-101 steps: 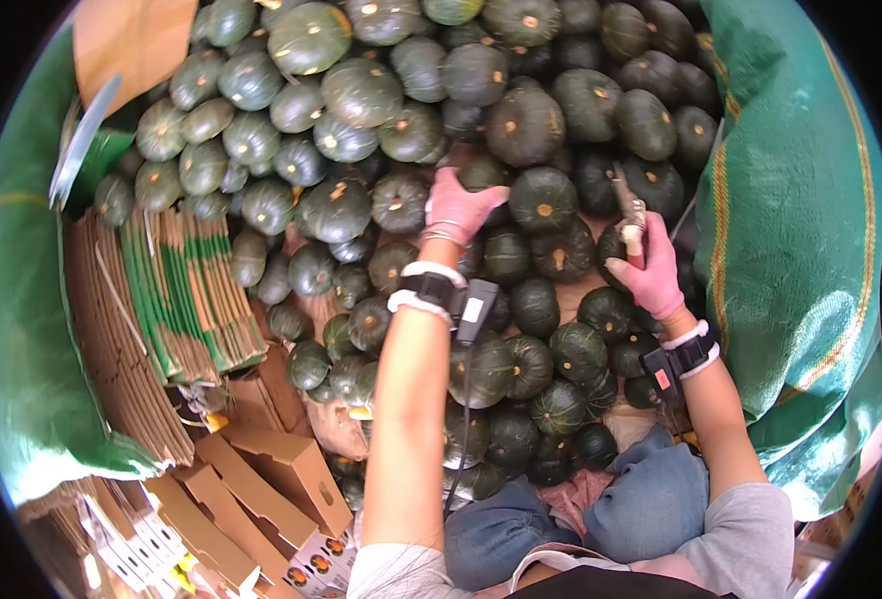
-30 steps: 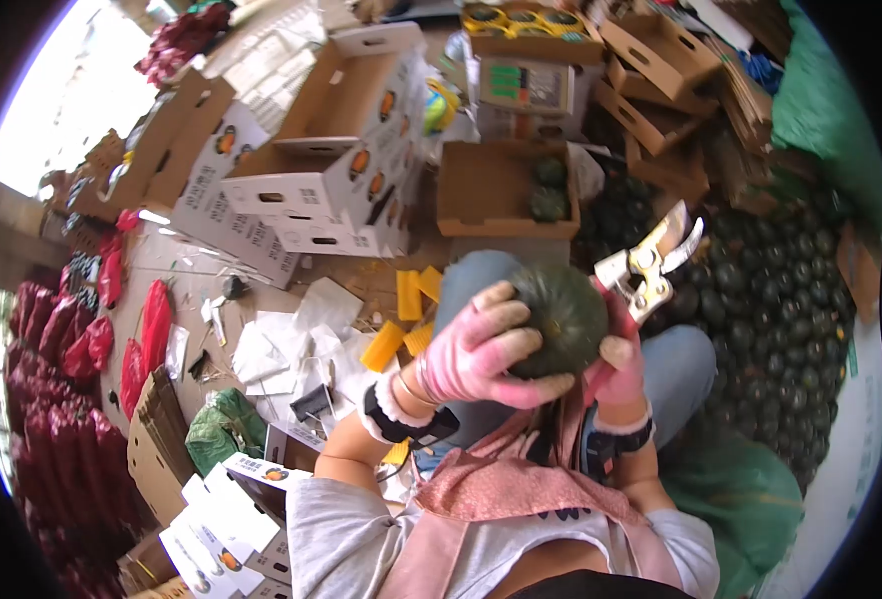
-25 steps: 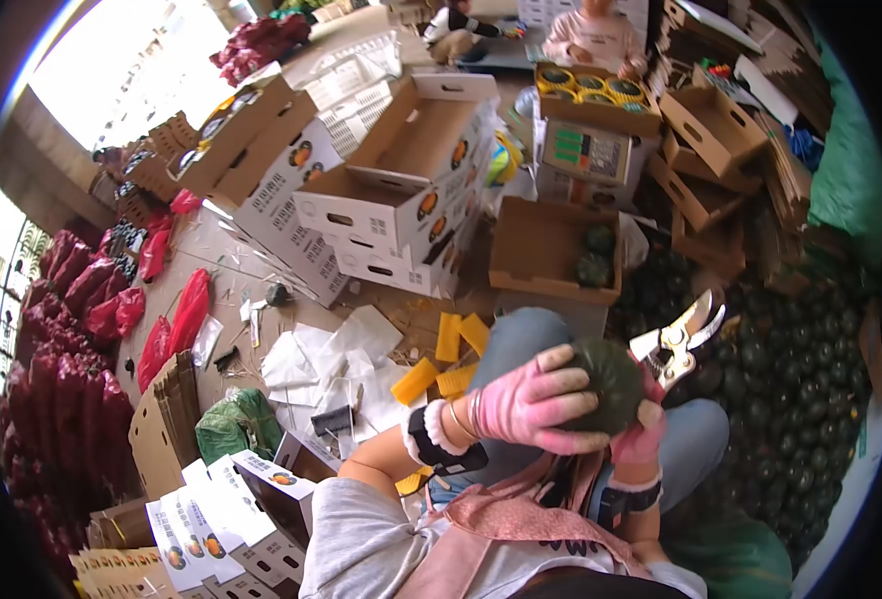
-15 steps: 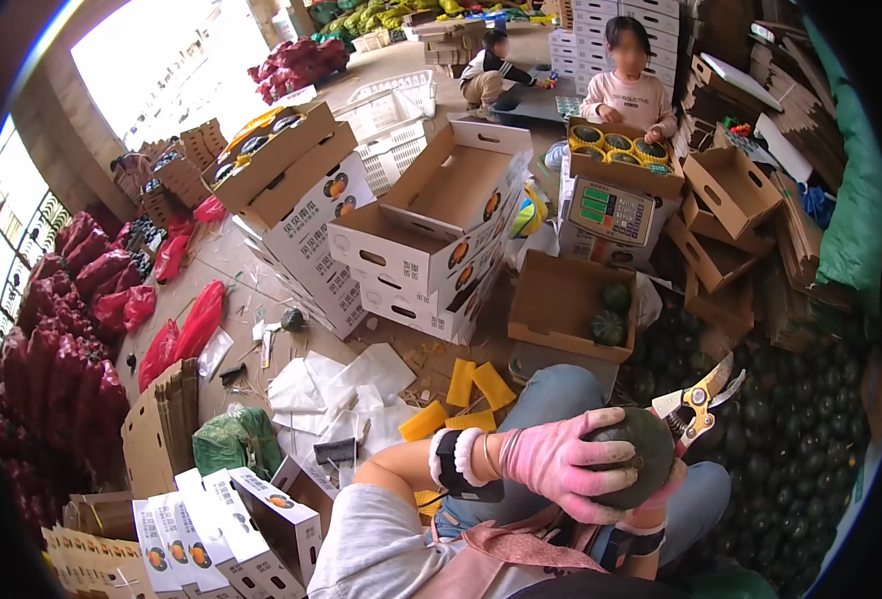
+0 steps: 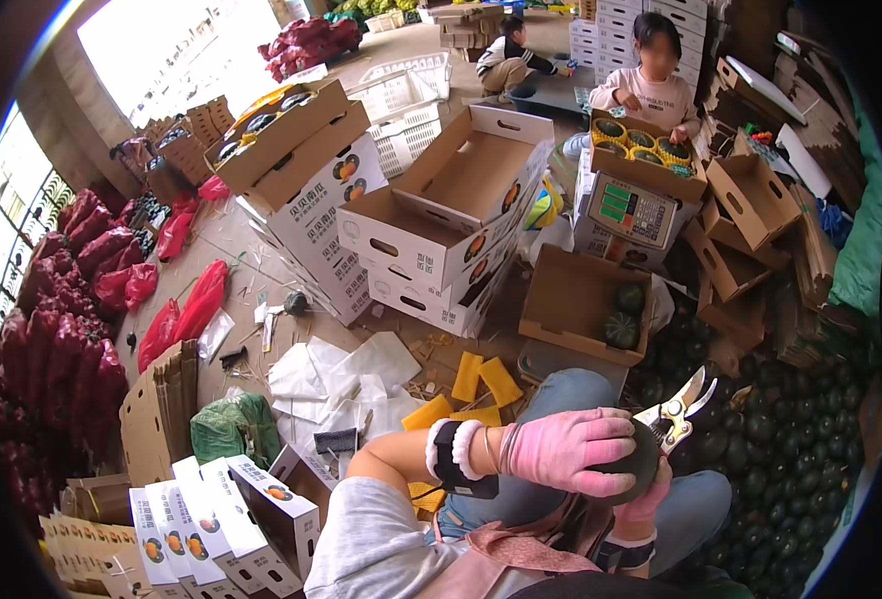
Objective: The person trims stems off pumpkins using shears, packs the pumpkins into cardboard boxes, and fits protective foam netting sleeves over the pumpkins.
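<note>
My left hand [image 5: 576,454], in a pink-and-white glove, is wrapped over a round dark green pumpkin [image 5: 636,467] above my lap. Behind and below the pumpkin is my right hand [image 5: 648,496], also gloved in pink and partly hidden. Pruning shears [image 5: 676,415] with pale handles stick up past the pumpkin's far side, blades apart and pointing up and right. Their grip is hidden, but they appear to be in my right hand. In the open cardboard box [image 5: 571,295] ahead of my knee sit two green pumpkins [image 5: 621,330].
A heap of dark green pumpkins [image 5: 780,469] lies to my right. Beyond the box, a scale [image 5: 622,215] carries a carton of netted pumpkins, with a person [image 5: 650,95] seated behind it. Stacked white cartons [image 5: 431,260] stand ahead; paper sheets [image 5: 336,374] and yellow foam nets [image 5: 486,377] litter the floor.
My view has shifted slightly, moving the boxes right in the picture. The shears and my right hand sit a little further left, and the pumpkin has turned somewhat under my left hand.
</note>
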`<state>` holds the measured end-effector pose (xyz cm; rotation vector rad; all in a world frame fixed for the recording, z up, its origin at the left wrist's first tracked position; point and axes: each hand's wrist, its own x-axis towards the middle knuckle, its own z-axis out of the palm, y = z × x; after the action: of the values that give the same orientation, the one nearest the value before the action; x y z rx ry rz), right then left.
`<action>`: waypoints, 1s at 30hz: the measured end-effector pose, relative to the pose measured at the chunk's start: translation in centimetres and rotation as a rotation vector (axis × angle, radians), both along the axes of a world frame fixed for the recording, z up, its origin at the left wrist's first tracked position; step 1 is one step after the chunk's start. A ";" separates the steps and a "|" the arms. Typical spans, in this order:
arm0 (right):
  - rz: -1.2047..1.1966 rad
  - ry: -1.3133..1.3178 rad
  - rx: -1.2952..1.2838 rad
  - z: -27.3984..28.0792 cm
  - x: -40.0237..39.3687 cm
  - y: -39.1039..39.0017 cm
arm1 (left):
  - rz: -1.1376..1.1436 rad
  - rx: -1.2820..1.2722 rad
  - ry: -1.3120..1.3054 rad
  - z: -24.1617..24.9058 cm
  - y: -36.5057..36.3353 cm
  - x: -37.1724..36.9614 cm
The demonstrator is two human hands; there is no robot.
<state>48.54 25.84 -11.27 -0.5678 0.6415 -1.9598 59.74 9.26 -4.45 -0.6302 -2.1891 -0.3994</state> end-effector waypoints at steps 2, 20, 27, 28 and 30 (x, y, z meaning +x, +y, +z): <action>-0.014 -0.035 0.020 -0.7 0.2 0.3 | -0.027 0.042 -0.043 -0.3 0.3 -0.1; -0.091 0.162 -0.247 4.4 -6.6 -4.9 | 0.044 -0.306 0.426 8.3 -1.1 -2.8; -0.558 0.707 -0.286 7.5 -4.8 -5.3 | -0.123 -0.429 0.563 12.9 -2.1 -3.1; -0.542 0.691 -0.230 7.3 -5.1 -5.9 | -0.151 -0.442 0.566 13.7 -2.5 -3.1; -0.449 0.619 -0.073 6.6 -5.4 -6.5 | -0.190 -0.525 0.541 15.9 -2.7 -2.4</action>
<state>43.19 19.31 -4.65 -1.1801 1.1611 -2.2284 57.32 6.58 11.43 -1.0914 -1.7069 0.2486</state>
